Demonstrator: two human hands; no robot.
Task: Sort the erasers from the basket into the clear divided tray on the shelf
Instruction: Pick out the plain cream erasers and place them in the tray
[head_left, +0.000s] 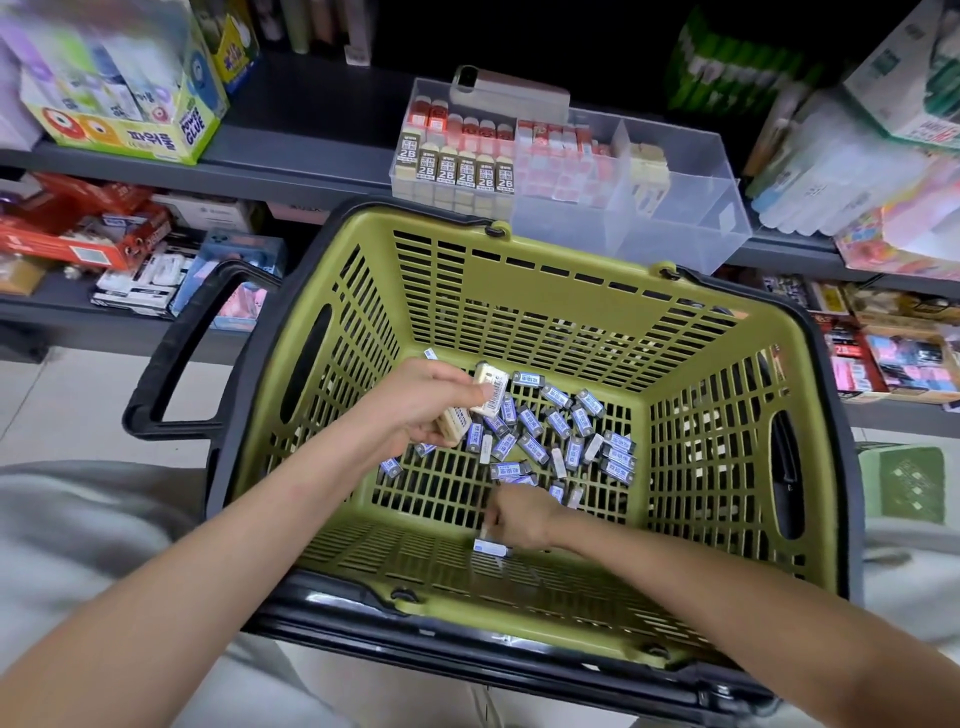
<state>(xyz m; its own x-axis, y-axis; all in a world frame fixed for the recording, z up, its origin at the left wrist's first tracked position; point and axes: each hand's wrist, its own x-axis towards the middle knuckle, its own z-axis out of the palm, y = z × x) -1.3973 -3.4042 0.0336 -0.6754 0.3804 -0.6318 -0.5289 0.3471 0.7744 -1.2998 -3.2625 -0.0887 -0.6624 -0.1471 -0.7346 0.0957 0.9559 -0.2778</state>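
While the left hand (431, 402) clamps cream paper-sleeved erasers (488, 395) — likely light, stiff, best pinched across the sleeve — the right hand (522, 514) curls, grip unclear.

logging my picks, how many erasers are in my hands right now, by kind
large cream erasers, left hand: 2
small white eraser, pinched in right hand, blurred: 1
total: 3

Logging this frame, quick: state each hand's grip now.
Left hand: closed on cream erasers.
Right hand: pinching a small eraser low in the basket.
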